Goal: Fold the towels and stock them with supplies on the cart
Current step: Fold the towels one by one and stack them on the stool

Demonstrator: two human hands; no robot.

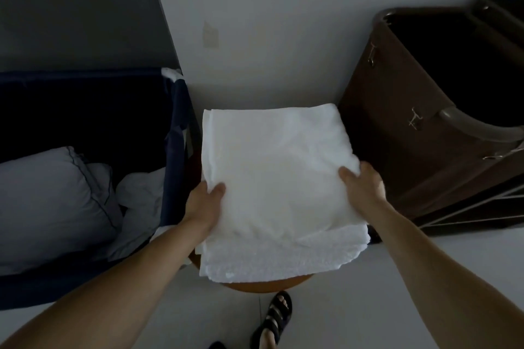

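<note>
Folded white terry towel, layered, on a round orange-brown wooden counter that it almost wholly hides. Left hand grips its left edge, right hand its right edge, thumbs on top; the fingers underneath are concealed. Left of the counter, a navy fabric hamper; right, a brown canvas cart, partly cut off.

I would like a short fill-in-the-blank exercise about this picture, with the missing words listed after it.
1. The left hand and the right hand hold a folded towel of ____ colour.
2. The pillow lies inside the dark ____ bin.
3. The brown cart stands to the ____ of the towel.
Missing words: white; blue; right.
</note>
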